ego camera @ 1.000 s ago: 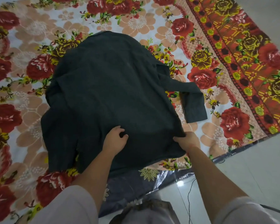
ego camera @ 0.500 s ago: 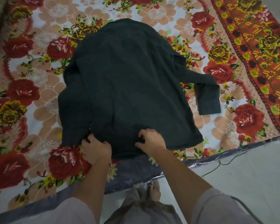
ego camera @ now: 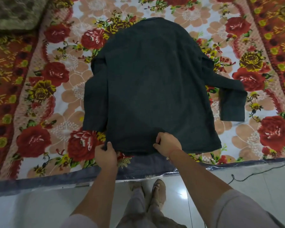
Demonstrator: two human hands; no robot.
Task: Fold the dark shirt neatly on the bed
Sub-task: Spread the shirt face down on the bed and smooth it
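Now my left hand (ego camera: 105, 153) and right hand (ego camera: 167, 143) each pinch the near hem of the dark shirt (ego camera: 148, 86), spread back-up mid-bed (ego camera: 59, 112). Best I tug evenly toward six o'clock, flattening wrinkles before folding the three-o'clock sleeve (ego camera: 232, 99) inward.

Dark charcoal shirt (ego camera: 148, 83), red-and-yellow floral bedspread (ego camera: 56, 89), pale floor (ego camera: 39, 208)

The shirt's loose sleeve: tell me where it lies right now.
In the head view the sleeve sticks out from the right side of the dark shirt, bent back toward the near edge on the floral bedspread, beyond the right hand.
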